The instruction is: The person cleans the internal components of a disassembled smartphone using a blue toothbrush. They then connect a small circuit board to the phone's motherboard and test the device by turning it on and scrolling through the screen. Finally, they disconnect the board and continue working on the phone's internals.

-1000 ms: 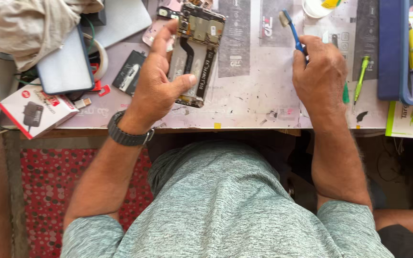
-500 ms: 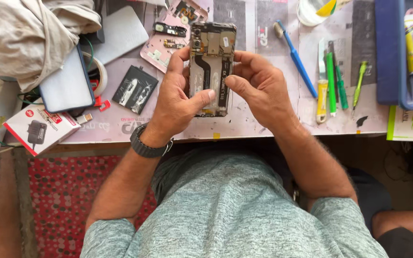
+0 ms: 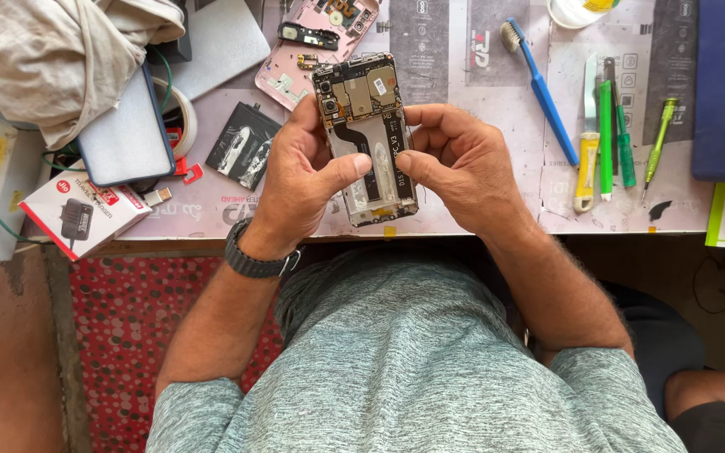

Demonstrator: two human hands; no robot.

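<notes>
Both hands clamp an opened phone [image 3: 367, 138] above the bench edge: left hand [image 3: 299, 189] grips its side, thumb across the middle, right hand [image 3: 463, 168] pinches the opposite edge. Far right, a blue tray [image 3: 719, 92]; its contents are cropped, so I cannot tell.

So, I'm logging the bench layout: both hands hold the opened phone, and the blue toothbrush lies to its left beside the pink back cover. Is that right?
Not quite. In the head view both the left hand and right hand do hold the opened phone, but the blue toothbrush lies to its right, near the green screwdrivers. The pink back cover sits above the phone, apart from the brush.
</notes>
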